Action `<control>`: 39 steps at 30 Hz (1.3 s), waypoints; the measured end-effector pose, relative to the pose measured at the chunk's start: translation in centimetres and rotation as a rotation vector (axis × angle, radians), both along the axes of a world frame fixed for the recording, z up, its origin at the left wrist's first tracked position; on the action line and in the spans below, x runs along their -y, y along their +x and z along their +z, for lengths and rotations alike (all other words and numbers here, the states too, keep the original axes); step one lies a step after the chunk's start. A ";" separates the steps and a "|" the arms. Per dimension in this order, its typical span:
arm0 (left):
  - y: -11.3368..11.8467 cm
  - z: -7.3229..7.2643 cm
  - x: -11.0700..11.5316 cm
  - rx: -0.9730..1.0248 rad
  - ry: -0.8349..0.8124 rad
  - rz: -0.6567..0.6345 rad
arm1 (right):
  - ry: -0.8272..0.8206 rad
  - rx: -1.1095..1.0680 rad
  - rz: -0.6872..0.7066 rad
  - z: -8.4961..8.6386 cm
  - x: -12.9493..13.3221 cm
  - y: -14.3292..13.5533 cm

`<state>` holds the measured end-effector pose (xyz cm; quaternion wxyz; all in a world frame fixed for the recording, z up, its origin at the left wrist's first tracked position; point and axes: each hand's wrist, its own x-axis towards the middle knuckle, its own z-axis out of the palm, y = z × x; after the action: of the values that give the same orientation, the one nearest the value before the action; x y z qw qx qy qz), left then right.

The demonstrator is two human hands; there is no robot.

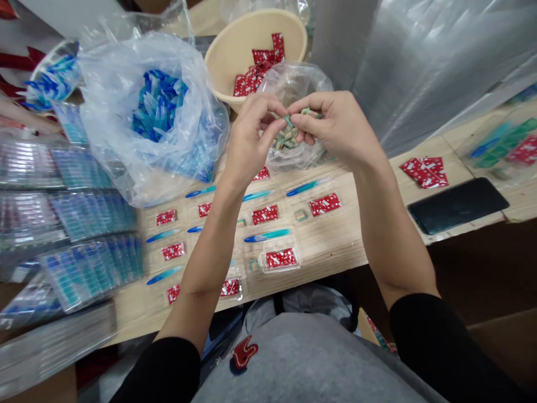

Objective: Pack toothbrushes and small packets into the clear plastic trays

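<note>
My left hand (254, 131) and my right hand (339, 120) meet over a clear plastic bag (304, 78) of small green-and-tan striped pieces. A small striped piece (287, 120) is pinched at my left fingertips, and the right fingertips touch it or nearly do. More striped pieces (311, 113) show in the curl of my right fingers. Below the hands, clear blister trays lie in rows on the wooden table (331, 240). They hold red patterned packets (281, 258), blue-to-teal pen-shaped sticks (267, 235) and striped pieces (301, 215). My left forearm hides some trays.
A large plastic bag (100, 106) of blue pointed parts (159, 106) stands at left, beside stacked filled trays (92, 268). Behind the hands is a cream bowl (222, 50) with red packets. At right lie loose red packets (425, 172) and a black phone (459, 205).
</note>
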<state>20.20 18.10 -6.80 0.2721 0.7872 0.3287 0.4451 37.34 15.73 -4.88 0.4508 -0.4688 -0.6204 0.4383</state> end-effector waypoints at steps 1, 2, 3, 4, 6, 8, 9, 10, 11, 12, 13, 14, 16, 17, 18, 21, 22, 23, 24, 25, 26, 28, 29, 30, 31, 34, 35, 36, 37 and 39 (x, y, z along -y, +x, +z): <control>0.0 -0.1 0.0 0.012 -0.023 -0.023 | -0.018 -0.034 0.045 0.1 0.1 0.1; -0.1 -0.2 -0.1 0.031 -0.049 -0.044 | -0.052 -0.080 0.087 0.2 0.1 0.2; -0.2 -0.4 -0.2 0.055 -0.082 -0.058 | -0.107 -0.131 0.126 0.3 0.2 0.3; -0.4 -0.6 -0.4 0.086 -0.122 -0.066 | -0.177 -0.185 0.147 0.5 0.2 0.2; -0.8 -1.1 -0.7 0.169 -0.235 -0.081 | -0.324 -0.275 0.118 0.8 0.2 0.0; -1.2 -1.6 -1.0 0.276 -0.395 -0.109 | -0.350 -0.321 0.038 0.8 0.2 -0.3; -1.3 -1.8 -1.1 0.340 -0.469 -0.136 | -0.311 -0.330 0.007 0.6 0.1 -0.4; -1.5 -2.0 -1.2 0.399 -0.537 -0.174 | -0.253 -0.332 -0.012 0.4 0.0 -0.5; -1.6 -2.1 -1.3 0.448 -0.589 -0.217 | -0.192 -0.327 -0.016 0.1 -0.1 -0.7; -1.7 -2.2 -1.4 0.484 -0.626 -0.257 | -0.142 -0.323 -0.019 -0.2 -0.2 -0.8; -1.7 -2.2 -1.4 0.508 -0.645 -0.290 | -0.110 -0.317 -0.030 -0.5 -0.3 -1.0; -1.7 -2.2 -1.4 0.516 -0.648 -0.311 | -0.086 -0.312 -0.053 -0.7 -0.3 -1.2; -1.6 -2.1 -1.4 0.487 -0.620 -0.300 | -0.039 -0.302 -0.130 -0.8 -0.3 -1.8; -1.4 -2.1 -1.3 0.470 -0.599 -0.274 | -0.019 -0.298 -0.169 -0.7 -0.3 -2.1; -1.3 -2.1 -1.2 0.455 -0.578 -0.250 | -0.001 -0.292 -0.201 -0.6 -0.3 -2.3; -0.6 -2.3 -1.1 0.477 -0.539 -0.199 | 0.048 -0.231 -0.254 -0.3 -0.4 -3.0; -0.4 -2.4 -1.1 0.498 -0.528 -0.189 | 0.061 -0.206 -0.259 -0.3 -0.5 -3.1; -0.2 -2.6 -1.1 0.510 -0.518 -0.178 | 0.067 -0.182 -0.258 -0.4 -0.5 -3.2; -0.1 -2.7 -1.1 0.505 -0.503 -0.161 | 0.070 -0.164 -0.247 -0.6 -0.6 -3.1; 0.0 -2.9 -1.2 0.486 -0.487 -0.139 | 0.072 -0.153 -0.224 -0.8 -0.7 -3.0; 0.0 -3.1 -1.3 0.459 -0.471 -0.114 | 0.076 -0.145 -0.197 -1.1 -0.8 -2.9; -0.1 -3.4 -1.4 0.409 -0.448 -0.071 | 0.098 -0.126 -0.152 -1.9 -1.0 -2.4; -0.3 -3.4 -1.4 0.399 -0.449 -0.064 | 0.118 -0.115 -0.147 -2.2 -1.1 -2.1; -0.5 -3.4 -1.4 0.404 -0.458 -0.068 | 0.144 -0.102 -0.155 -2.5 -1.2 -1.9; -0.8 -3.3 -1.3 0.413 -0.478 -0.077 | 0.180 -0.076 -0.172 -2.7 -1.2 -1.7; -1.7 -2.6 -0.8 0.405 -0.562 -0.095 | 0.340 0.088 -0.227 -2.2 -0.7 -1.6; -1.9 -2.3 -0.5 0.402 -0.585 -0.098 | 0.391 0.146 -0.245 -1.7 -0.3 -1.8; -2.1 -1.8 -0.2 0.404 -0.598 -0.100 | 0.424 0.182 -0.264 -1.1 0.3 -2.0; -2.1 -1.4 0.2 0.409 -0.601 -0.101 | 0.431 0.185 -0.281 -0.4 0.9 -2.3; -1.9 -0.5 1.2 0.433 -0.562 -0.098 | 0.375 0.116 -0.272 0.8 2.3 -2.9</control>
<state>18.34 16.91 -7.26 0.5624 0.5838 0.3351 0.4802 34.48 13.48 -4.08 0.5485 -0.4805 -0.6470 0.2230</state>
